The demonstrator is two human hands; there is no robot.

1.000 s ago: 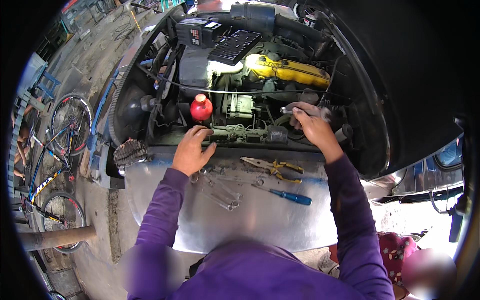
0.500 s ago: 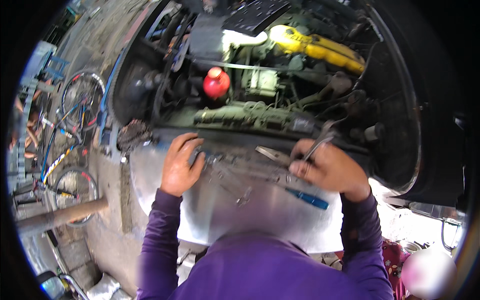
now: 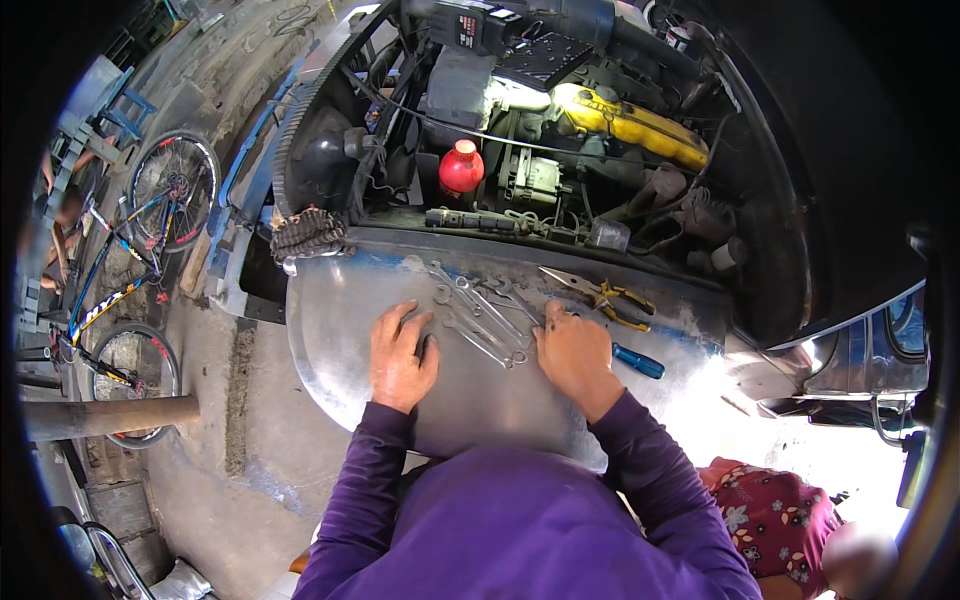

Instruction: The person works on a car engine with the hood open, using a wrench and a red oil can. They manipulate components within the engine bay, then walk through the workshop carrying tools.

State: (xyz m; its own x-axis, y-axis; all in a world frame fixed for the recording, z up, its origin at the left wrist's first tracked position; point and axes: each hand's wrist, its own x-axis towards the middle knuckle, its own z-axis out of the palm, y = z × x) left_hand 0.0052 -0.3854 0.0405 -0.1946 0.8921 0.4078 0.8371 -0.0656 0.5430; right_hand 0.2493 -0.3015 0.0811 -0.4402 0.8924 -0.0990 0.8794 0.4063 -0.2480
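Note:
My left hand (image 3: 402,355) rests on the bare metal panel (image 3: 340,350), fingers apart and slightly bent, left of several silver wrenches (image 3: 485,325). My right hand (image 3: 572,355) is at the right end of the wrenches, fingers curled over them; whether one is gripped is hidden. Yellow-handled pliers (image 3: 620,305) lie above my right hand, and a blue screwdriver (image 3: 637,360) extends to its right, partly covered.
An open engine bay holds a red bottle (image 3: 462,172), a yellow engine cover (image 3: 635,130) and a battery (image 3: 465,30). A dark rag (image 3: 308,235) sits at the left edge. Bicycles (image 3: 150,270) and a person (image 3: 62,225) are at left, another person (image 3: 760,515) at lower right.
My right hand has come down from the engine bay with a metal tool to the wrenches on the panel. My left hand has moved down from the front edge onto the panel.

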